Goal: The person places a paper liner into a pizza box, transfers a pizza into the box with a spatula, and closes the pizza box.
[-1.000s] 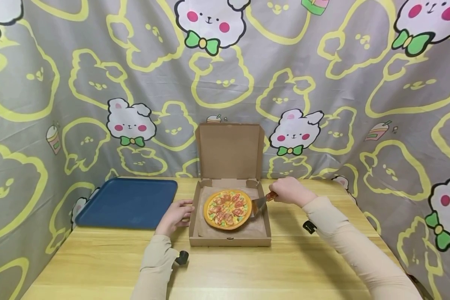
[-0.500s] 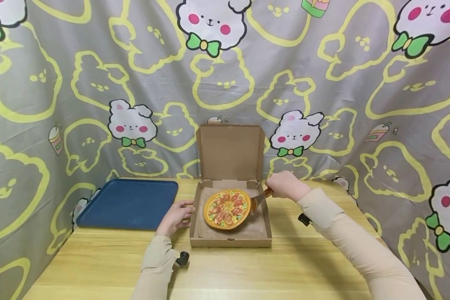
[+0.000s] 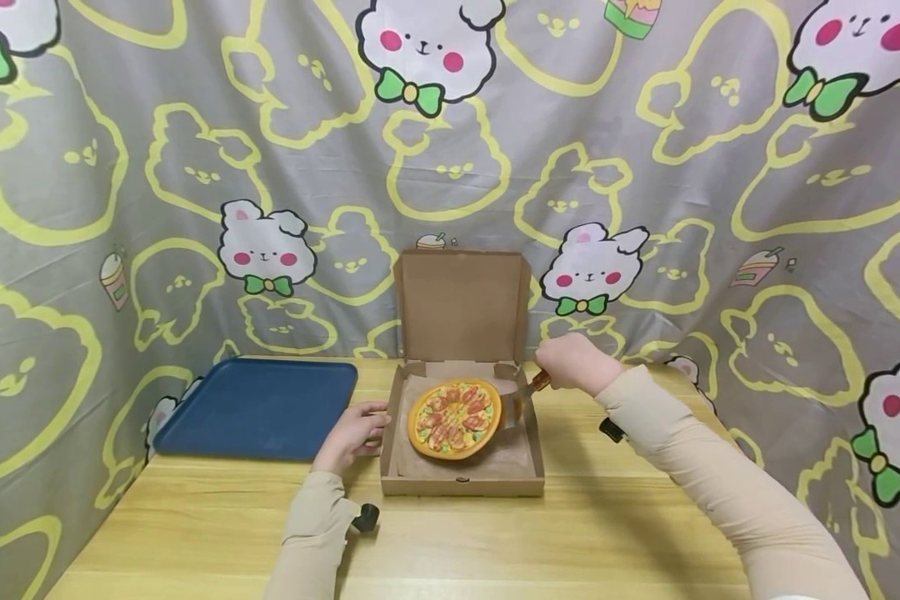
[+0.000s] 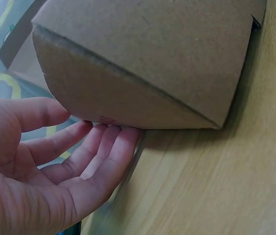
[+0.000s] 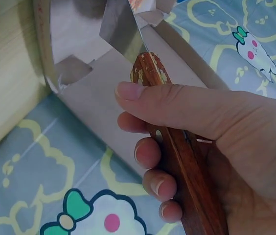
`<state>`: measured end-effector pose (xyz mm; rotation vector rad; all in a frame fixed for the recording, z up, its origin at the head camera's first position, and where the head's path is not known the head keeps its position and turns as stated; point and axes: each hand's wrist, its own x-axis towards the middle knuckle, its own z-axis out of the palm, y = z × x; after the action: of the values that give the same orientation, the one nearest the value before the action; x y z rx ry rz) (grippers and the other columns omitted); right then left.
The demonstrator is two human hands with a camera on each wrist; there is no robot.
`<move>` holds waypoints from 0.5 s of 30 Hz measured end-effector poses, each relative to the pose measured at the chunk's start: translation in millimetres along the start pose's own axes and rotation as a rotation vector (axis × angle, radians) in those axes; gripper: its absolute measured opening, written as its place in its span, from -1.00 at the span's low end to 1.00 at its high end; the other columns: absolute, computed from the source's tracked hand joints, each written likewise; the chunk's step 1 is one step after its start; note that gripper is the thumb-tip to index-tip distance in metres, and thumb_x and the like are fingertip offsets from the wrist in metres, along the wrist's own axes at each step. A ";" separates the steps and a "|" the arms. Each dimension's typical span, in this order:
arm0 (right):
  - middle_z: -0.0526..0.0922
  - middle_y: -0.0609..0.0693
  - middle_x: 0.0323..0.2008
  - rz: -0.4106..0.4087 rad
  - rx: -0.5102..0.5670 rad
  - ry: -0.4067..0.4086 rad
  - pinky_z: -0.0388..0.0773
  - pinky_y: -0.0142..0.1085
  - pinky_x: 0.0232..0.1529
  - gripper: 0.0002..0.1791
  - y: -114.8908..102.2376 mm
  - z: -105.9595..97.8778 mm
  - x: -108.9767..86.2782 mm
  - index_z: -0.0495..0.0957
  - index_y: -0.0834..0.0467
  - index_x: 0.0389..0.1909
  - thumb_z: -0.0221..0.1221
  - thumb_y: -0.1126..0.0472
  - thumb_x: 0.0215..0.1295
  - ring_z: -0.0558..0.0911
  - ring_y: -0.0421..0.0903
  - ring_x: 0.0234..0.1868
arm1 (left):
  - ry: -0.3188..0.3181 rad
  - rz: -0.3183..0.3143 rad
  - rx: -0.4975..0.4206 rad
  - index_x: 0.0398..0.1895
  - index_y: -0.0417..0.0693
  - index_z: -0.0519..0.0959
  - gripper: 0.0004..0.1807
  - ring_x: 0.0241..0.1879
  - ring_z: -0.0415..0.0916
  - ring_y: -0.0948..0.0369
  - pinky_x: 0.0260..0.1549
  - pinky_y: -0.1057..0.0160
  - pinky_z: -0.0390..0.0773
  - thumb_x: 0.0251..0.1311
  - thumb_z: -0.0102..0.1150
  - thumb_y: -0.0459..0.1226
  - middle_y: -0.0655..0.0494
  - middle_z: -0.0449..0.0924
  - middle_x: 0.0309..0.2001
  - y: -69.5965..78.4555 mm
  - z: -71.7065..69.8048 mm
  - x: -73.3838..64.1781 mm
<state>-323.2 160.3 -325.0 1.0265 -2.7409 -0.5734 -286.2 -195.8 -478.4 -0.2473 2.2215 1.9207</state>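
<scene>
A round pizza [image 3: 453, 419] with a thick orange crust lies on brown paper in an open cardboard pizza box [image 3: 420, 486]. Its right edge is tipped up slightly, with the metal blade of a spatula [image 3: 515, 407] at that edge. My right hand [image 3: 579, 364] grips the spatula by its wooden handle [image 5: 187, 164], fingers wrapped round and thumb along the top. On the box's left, my left hand [image 3: 354, 435] touches the outer side wall [image 4: 118, 103] with loosely bent fingertips, low down near the table.
A dark blue tray [image 3: 258, 408] lies on the wooden table [image 3: 450, 546] to the left of the box. The box lid [image 3: 461, 304] stands upright at the back, in front of a grey patterned curtain [image 3: 465, 200].
My right hand has moved slightly left and up, bringing the spatula blade against the pizza's right edge, which has risen and shifted a little left. My left hand stays in place.
</scene>
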 end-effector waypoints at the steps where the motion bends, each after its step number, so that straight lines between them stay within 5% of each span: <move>1: 0.54 -0.09 -0.64 0.000 0.000 0.003 0.56 -0.12 -0.53 -0.71 1.5 0.1 -1.5 0.45 0.01 -0.72 0.41 0.31 -0.19 0.52 -0.09 -0.61 | 0.000 0.001 0.001 0.35 -0.18 0.35 -0.51 -0.28 0.58 0.25 -0.43 0.24 0.62 0.37 0.03 -0.31 -0.18 0.54 0.10 -0.1 0.1 -0.2; 15: 0.59 -0.07 -0.61 0.060 0.040 -0.089 0.56 -0.11 -0.57 -0.73 21.6 -1.1 -25.0 0.48 0.02 -0.71 0.39 0.32 -0.10 0.51 -0.13 -0.60 | -0.009 0.004 -0.002 0.35 -0.19 0.34 -0.51 -0.23 0.60 0.20 -0.39 0.22 0.62 0.38 0.04 -0.30 -0.22 0.53 0.14 1.2 -0.9 -2.7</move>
<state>-317.0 191.4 -315.5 0.9462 -2.8605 -0.5709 -283.9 -196.6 -476.5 -0.2340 2.2156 1.9224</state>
